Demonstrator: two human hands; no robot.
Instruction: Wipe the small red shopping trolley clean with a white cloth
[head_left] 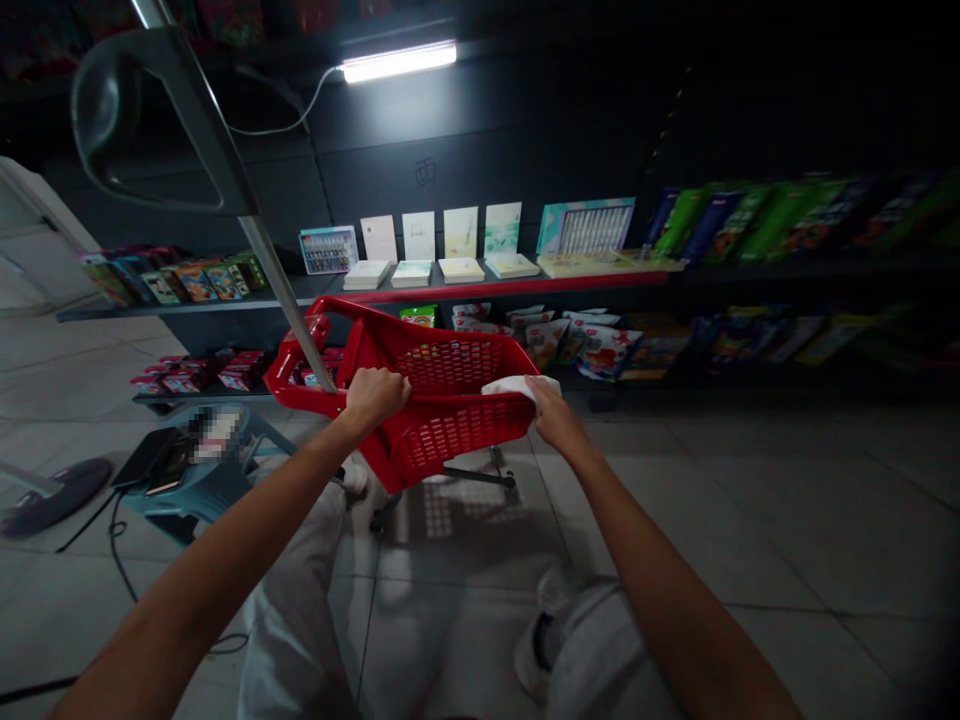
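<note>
The left hand (377, 397) closes its grip around the rim of a red plastic mesh-sided shopping basket (442, 430) on wheels, while the right hand (551, 412) presses its grip together over a crumpled white cloth (517, 388) on the basket's right rim. Beyond the pale floor tiles (712, 500), a long dark shelf (225, 302) displays pale cards (418, 235) above colourful packets (585, 350).

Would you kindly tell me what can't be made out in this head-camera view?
All in the head view:
The item on the blue plastic stool: pixelated, so unreadable.
The contents of the red shopping basket: hidden behind its mesh wall.
The white cloth: partly covered by the right hand, so its full shape is unseen.
The packets on the right of the upper shelf: too dark and blurred to read.
</note>
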